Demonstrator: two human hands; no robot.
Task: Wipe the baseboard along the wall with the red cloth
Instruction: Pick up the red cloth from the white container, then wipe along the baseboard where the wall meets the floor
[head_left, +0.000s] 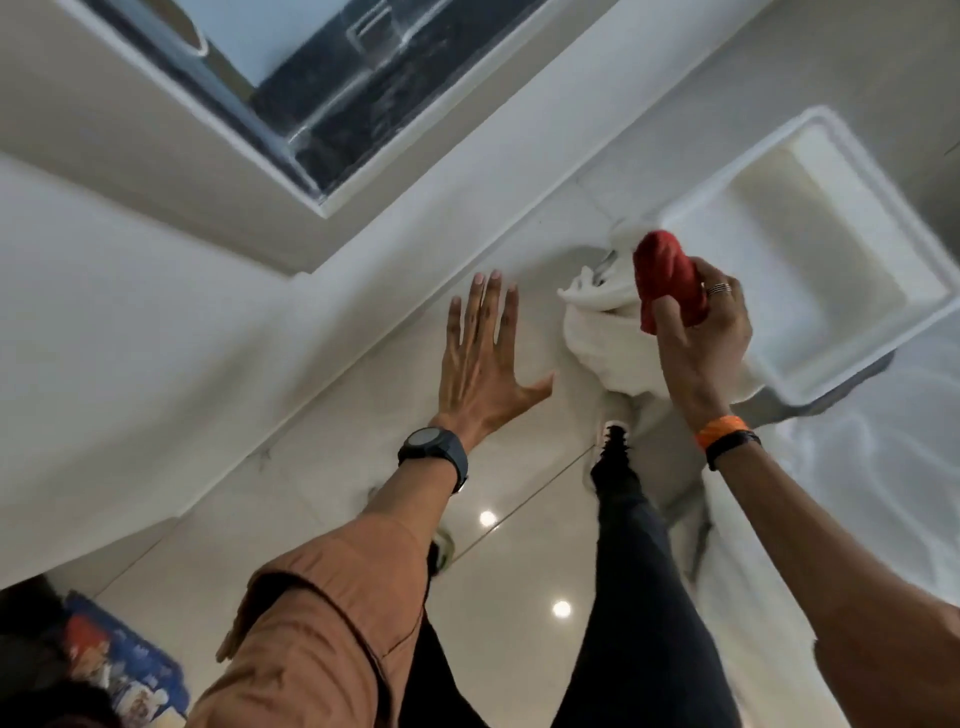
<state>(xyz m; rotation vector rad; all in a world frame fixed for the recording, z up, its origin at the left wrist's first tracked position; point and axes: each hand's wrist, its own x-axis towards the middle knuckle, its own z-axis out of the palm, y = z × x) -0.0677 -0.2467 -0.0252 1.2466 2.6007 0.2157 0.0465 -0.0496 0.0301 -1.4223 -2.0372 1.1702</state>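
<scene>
My right hand (704, 332) is closed around a bunched red cloth (667, 278), held in the air above the floor at the upper right. My left hand (483, 358) is spread open with fingers apart, palm down, holding nothing, to the left of the cloth. The white baseboard (332, 332) runs diagonally along the foot of the pale wall, from lower left up toward the right. Neither hand touches the baseboard.
A crumpled white cloth (602, 332) lies on the glossy tiled floor (519, 571) under my right hand. A white rectangular tray-like box (810, 171) stands at the right. My dark-trousered legs and a shoe (615, 441) are below. A colourful mat (119, 670) sits at bottom left.
</scene>
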